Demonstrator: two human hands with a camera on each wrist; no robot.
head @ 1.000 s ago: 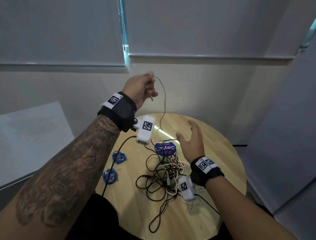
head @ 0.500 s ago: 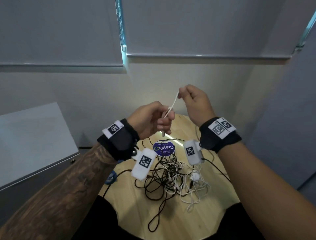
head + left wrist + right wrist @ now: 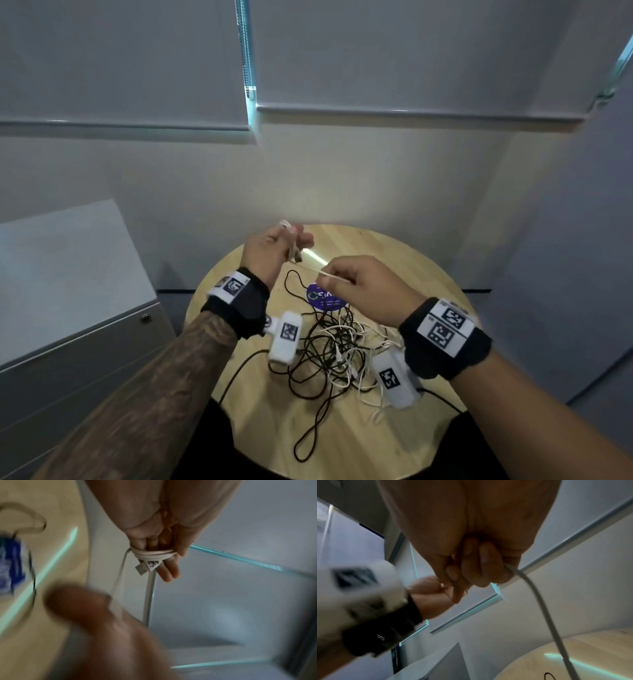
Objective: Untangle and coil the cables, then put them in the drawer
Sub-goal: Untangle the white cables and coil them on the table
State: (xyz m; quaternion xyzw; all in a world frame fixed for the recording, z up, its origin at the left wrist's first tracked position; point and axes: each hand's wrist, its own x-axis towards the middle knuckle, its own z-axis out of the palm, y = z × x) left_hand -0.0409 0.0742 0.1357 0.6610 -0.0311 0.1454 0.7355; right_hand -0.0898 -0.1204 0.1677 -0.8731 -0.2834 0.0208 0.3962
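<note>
grey roller blinds (image 3: 411, 54) hang over a pale wall at the far side of the room, and a round wooden tabletop (image 3: 394, 253) stands below them. to the left stands a grey drawer cabinet (image 3: 78, 329) with a small round lock on its front; its drawers look closed.

the left hand (image 3: 274, 250) is raised over the far left part of the tabletop. its fingers (image 3: 169, 572) are held together with several turns of a white cable (image 3: 154, 554) wound around them, and the thumb lies against the turns. a usb plug (image 3: 145, 566) at the cable's end sticks out beside the fingertips. from the coil a free length of the same cable runs to the right hand (image 3: 359, 287), which is held just right of the left hand and nearer the person, above the tabletop. the right hand's fingers are curled in, pinching the white cable between thumb and forefinger; the cable leaves the fist and hangs down toward the tabletop in the right wrist view.

below both hands, a tangle of cables (image 3: 332, 353), dark ones and white ones mixed, lies on the middle of the tabletop. one dark loop trails toward the near edge. a round blue sticker (image 3: 322, 298) sits at the far edge of the tangle, partly under the right hand. both wrists wear black bands with printed markers and white camera blocks.
</note>
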